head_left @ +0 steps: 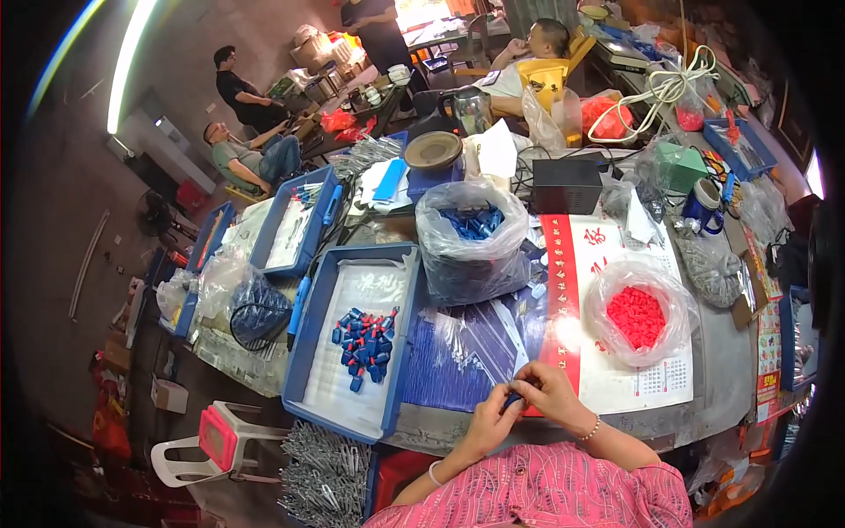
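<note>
Close to the table's front edge, my left hand (490, 424) is closed in a pinch on a small dark blue plastic part (512, 399). The fingers of my right hand (553, 398) close on the same part from the other side and hide much of it. Right of my hands, a clear plastic bag (598, 304) stands rolled open around small red plastic pieces (635, 319). Ahead, a bigger clear bag (480, 275) holds blue plastic parts (475, 222). In the blue tray (400, 370) at my left lies a heap of blue parts with red tips (363, 345).
A bin of thin metal rods (324, 475) is below the tray. A black box (566, 186), a round-lidded container (433, 151) and a white cable coil (656, 97) stand farther back. Several people sit or stand beyond the table. A white stool (246, 440) is at left.
</note>
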{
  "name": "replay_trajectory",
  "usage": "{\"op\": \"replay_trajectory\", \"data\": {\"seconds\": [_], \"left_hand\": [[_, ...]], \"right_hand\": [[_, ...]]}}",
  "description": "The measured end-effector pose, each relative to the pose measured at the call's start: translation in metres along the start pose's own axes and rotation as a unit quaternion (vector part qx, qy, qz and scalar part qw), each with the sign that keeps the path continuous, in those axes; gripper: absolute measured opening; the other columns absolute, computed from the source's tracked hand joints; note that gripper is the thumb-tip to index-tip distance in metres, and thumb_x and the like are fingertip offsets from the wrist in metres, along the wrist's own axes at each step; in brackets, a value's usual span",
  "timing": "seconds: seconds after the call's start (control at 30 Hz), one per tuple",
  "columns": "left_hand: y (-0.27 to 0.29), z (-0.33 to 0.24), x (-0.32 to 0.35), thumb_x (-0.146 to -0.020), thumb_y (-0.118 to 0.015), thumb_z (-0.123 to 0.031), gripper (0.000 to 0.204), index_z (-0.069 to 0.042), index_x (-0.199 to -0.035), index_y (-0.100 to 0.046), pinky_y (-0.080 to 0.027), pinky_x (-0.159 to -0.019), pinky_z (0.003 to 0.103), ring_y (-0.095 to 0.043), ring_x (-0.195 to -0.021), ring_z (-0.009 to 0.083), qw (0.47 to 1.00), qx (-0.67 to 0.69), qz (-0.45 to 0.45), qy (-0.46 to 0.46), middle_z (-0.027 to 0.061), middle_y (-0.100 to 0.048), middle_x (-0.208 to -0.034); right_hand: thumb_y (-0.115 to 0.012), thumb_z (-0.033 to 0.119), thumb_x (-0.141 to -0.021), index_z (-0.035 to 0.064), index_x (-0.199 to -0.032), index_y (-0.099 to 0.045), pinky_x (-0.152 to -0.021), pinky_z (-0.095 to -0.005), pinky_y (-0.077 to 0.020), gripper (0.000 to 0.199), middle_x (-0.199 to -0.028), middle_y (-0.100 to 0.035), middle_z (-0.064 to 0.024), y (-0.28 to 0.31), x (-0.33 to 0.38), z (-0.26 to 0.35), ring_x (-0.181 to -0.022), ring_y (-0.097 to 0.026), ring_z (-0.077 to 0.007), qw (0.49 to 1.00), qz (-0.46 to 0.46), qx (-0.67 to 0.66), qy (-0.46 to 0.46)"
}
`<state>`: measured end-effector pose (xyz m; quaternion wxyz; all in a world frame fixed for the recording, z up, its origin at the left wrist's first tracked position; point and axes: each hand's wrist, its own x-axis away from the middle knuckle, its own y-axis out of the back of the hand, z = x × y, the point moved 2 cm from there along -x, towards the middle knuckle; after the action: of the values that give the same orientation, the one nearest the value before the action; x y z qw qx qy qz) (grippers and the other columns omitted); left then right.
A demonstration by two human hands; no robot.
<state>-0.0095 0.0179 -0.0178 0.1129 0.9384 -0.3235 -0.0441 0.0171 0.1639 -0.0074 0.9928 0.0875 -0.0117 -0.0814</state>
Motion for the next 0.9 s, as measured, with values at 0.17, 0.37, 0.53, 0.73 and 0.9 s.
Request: {"op": "replay_trajectory", "data": {"seconds": [0.17, 0.37, 0.53, 0.73, 0.9], "left_hand": [[0.002, 0.01, -0.005, -0.092, -0.049, -0.01, 0.024, 0.003, -0.111, -0.046, -0.049, -0.065, 0.024, -0.061, -0.076, 0.0109, 0.989, 0.145, -0.011, 0.032, 0.0092, -0.062, -0.091], [0.012, -0.002, 0.001, -0.093, -0.047, -0.009, 0.028, 0.001, -0.118, -0.04, -0.046, -0.07, 0.021, -0.056, -0.071, 0.0088, 0.968, 0.231, 0.018, 0.093, 0.0107, -0.06, -0.093], [0.011, 0.004, 0.018, -0.092, -0.048, -0.009, 0.028, 0.0, -0.117, -0.041, -0.045, -0.071, 0.023, -0.057, -0.074, 0.011, 0.957, 0.269, 0.04, 0.101, 0.0104, -0.061, -0.093], [-0.003, 0.009, 0.024, -0.09, -0.05, -0.007, 0.028, 0.0, -0.116, -0.042, -0.047, -0.067, 0.024, -0.056, -0.071, 0.0124, 0.965, 0.252, 0.042, 0.066, 0.0106, -0.059, -0.089], [0.008, -0.018, 0.04, -0.09, -0.046, -0.002, 0.023, 0.001, -0.112, -0.045, -0.048, -0.063, 0.026, -0.056, -0.067, 0.0146, 0.963, 0.264, -0.024, 0.049, 0.0126, -0.059, -0.085]], "right_hand": [[-0.06, 0.014, -0.084, 0.0008, -0.088, -0.058, -0.055, -0.0267, -0.0453, 0.014, -0.073, -0.06, -0.0069, 0.006, 0.02, 0.013, -0.061, -0.058, -0.0123, 0.997, -0.036, -0.066, -0.001], [-0.056, 0.014, -0.087, 0.0007, -0.092, -0.058, -0.069, -0.0284, -0.0486, 0.015, -0.086, -0.063, -0.0083, 0.042, 0.096, 0.017, -0.076, -0.061, -0.0143, 0.984, 0.165, 0.016, -0.062], [-0.049, 0.015, -0.091, 0.0026, -0.107, -0.059, -0.084, -0.0289, -0.0447, 0.023, -0.103, -0.063, -0.0112, 0.07, 0.266, -0.137, -0.093, -0.059, -0.0179, 0.964, 0.186, 0.019, -0.189], [-0.044, 0.013, -0.088, 0.0034, -0.119, -0.053, -0.099, -0.0354, -0.0359, 0.034, -0.124, -0.052, -0.0159, 0.023, 0.252, -0.136, -0.113, -0.049, -0.0281, 0.983, 0.13, 0.027, -0.128], [-0.043, 0.021, -0.092, 0.0005, -0.117, -0.05, -0.093, -0.0371, -0.0399, 0.033, -0.119, -0.053, -0.0181, 0.048, 0.274, -0.097, -0.109, -0.051, -0.0317, 0.988, 0.015, 0.101, -0.116]]}}
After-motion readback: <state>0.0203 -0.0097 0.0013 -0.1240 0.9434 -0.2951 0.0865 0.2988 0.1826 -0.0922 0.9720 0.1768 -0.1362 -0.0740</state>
